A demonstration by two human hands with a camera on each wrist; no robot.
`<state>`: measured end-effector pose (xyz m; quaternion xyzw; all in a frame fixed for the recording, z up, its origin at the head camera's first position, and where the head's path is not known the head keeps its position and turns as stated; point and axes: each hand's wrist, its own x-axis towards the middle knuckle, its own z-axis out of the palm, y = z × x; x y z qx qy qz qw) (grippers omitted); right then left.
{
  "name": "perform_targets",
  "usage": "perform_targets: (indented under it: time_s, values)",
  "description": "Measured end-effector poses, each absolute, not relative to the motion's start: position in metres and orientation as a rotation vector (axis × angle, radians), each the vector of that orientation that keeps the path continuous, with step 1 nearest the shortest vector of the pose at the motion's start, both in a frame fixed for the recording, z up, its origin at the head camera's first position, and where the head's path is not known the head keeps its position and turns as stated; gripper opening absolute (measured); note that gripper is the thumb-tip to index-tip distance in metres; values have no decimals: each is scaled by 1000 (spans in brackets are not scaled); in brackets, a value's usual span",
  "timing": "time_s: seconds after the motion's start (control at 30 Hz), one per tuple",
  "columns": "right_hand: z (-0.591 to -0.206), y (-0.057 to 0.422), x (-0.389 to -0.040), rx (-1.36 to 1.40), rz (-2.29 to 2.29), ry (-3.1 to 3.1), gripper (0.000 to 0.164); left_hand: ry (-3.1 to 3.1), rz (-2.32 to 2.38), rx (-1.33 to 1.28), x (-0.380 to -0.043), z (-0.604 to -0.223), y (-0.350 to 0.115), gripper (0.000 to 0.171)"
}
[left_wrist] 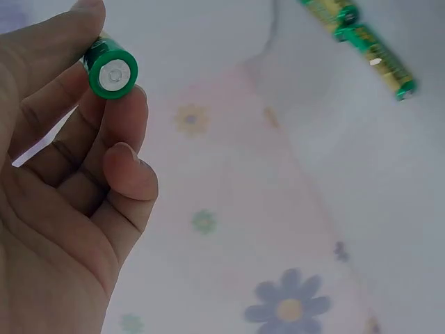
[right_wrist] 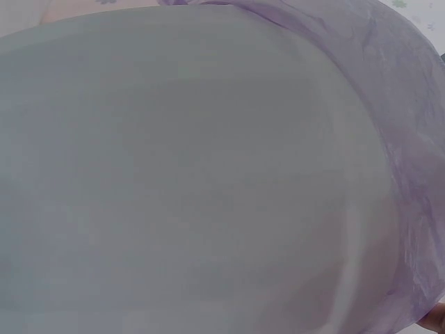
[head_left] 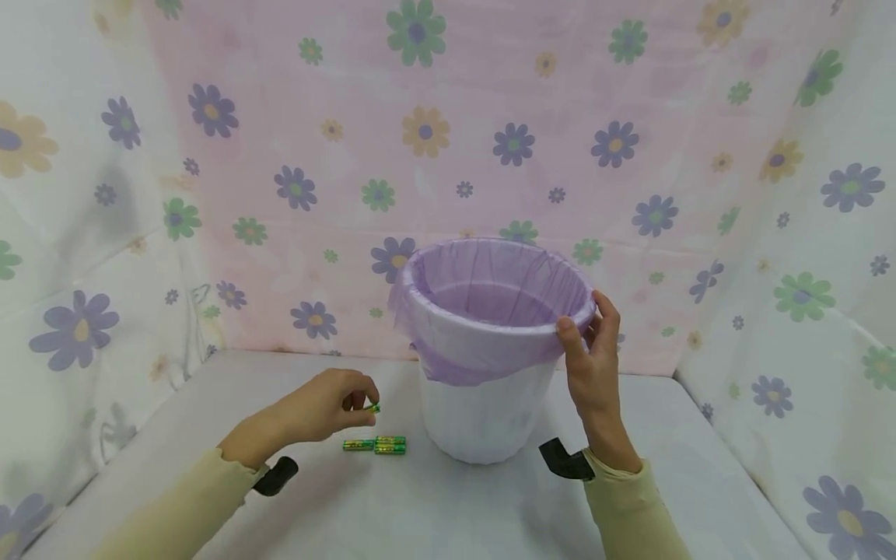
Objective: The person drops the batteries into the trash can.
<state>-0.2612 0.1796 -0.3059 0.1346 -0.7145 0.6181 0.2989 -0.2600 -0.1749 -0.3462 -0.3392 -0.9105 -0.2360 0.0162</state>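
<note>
My left hand (head_left: pixel 323 406) pinches a green battery (left_wrist: pixel 111 69) between thumb and fingertips; the left wrist view shows its flat silver end. Just below that hand, several more green and gold batteries (head_left: pixel 390 445) lie together on the table. A white trash bin (head_left: pixel 483 420) stands upright in the middle, lined with a thin purple bag (head_left: pixel 490 299) folded over its rim. My right hand (head_left: pixel 593 362) grips the bin's right rim, thumb on the near side and fingers behind. In the right wrist view the bin's white wall (right_wrist: pixel 195 167) fills most of the picture.
The bin and batteries are on a white table (head_left: pixel 434 513). A flower-patterned pink curtain (head_left: pixel 476 93) hangs behind it, with white flowered panels (head_left: pixel 840 257) on both sides. Black wrist bands (head_left: pixel 565 460) sit at the sleeve cuffs.
</note>
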Motion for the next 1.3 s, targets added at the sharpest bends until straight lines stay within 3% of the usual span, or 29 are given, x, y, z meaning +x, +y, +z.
perform_targets:
  time_s: [0.7, 1.0, 1.3]
  values:
    - [-308, 179, -261, 358, 1643, -1923, 61, -2586, -556, -1173, -261, -205, -152, 16]
    - [-307, 181, -261, 368, 1637, -1893, 61, -2523, -537, -1244, -277, -176, -114, 15]
    - [-306, 179, -262, 376, 1657, -1888, 61, -2558, -585, -1262, -301, -170, -77, 14]
